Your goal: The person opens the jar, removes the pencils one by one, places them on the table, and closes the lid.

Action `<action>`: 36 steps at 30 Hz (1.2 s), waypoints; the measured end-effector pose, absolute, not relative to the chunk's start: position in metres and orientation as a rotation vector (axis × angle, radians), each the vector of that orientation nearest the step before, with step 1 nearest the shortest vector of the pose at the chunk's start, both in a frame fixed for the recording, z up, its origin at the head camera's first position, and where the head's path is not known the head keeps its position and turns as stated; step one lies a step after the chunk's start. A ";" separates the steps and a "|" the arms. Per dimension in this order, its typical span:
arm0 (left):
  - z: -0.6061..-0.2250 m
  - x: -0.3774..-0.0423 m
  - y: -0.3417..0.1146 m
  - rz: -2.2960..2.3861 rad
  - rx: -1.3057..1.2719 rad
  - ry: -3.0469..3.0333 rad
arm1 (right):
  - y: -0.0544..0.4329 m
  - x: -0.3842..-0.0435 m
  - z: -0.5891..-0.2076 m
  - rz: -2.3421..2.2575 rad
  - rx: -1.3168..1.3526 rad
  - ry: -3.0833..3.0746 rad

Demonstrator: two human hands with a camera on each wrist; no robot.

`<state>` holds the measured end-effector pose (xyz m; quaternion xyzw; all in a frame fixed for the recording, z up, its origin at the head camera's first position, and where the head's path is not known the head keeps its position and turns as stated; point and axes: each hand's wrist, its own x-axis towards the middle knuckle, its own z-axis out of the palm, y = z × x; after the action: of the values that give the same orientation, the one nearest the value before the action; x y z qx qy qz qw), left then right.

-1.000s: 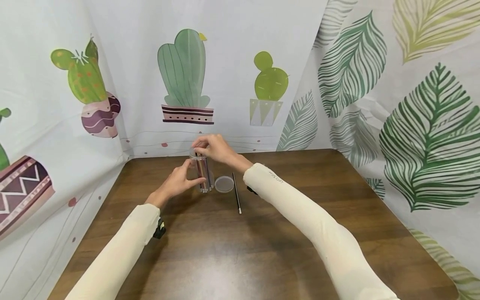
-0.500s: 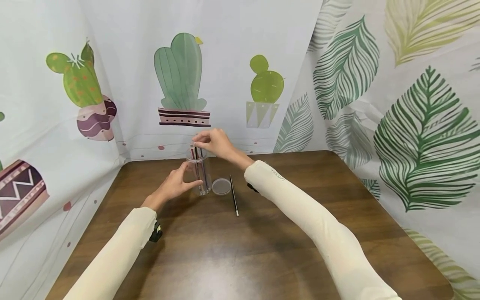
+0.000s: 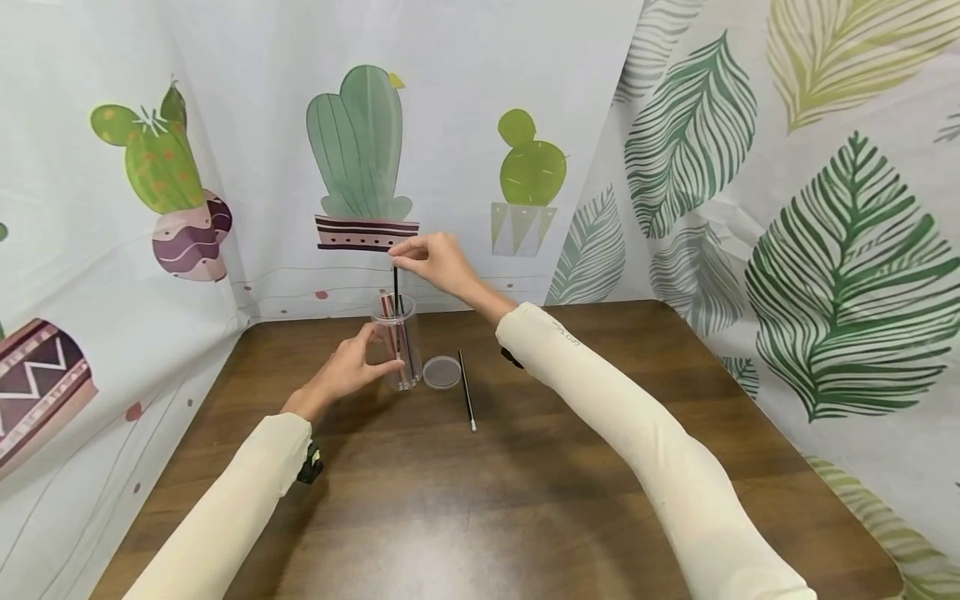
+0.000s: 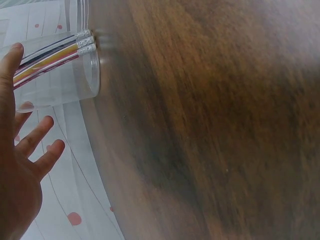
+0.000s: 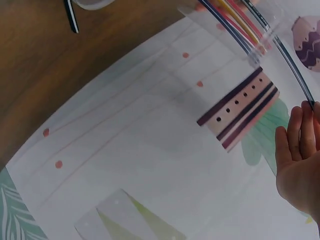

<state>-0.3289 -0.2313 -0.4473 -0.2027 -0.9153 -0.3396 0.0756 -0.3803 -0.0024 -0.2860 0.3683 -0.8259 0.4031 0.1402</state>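
Note:
In the head view a clear plastic jar stands upright near the table's back edge, with several pencils inside; their eraser ends rest at its bottom in the left wrist view. My left hand holds the jar from the left, thumb at the front and fingers behind. Above the rim, my right hand pinches the top of a dark pencil. That pencil stands upright, its lower part still inside the jar; the right wrist view shows the held pencil rising past the others.
A round clear lid lies flat just right of the jar. Beside it a black pencil with a white eraser end lies on the brown wooden table. A printed white cloth hangs close behind the table.
My right hand has risen from the jar's mouth, drawing the dark pencil partly up out of it. The left hand keeps its place on the jar. The view has shifted slightly.

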 end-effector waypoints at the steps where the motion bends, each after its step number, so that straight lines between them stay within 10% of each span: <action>1: -0.448 -0.329 -0.232 -1.015 -0.617 -2.740 | -0.001 -0.381 -0.283 1.170 1.062 -2.383; 36: -0.444 -0.329 -0.231 -1.041 -0.561 -2.785 | 0.050 -0.390 -0.215 1.403 0.781 -2.168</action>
<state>-0.3285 -0.2306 -0.4442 -0.1852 -0.9189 -0.3435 0.0580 -0.3901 0.0497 -0.2148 0.2826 -0.7838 0.5073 0.2202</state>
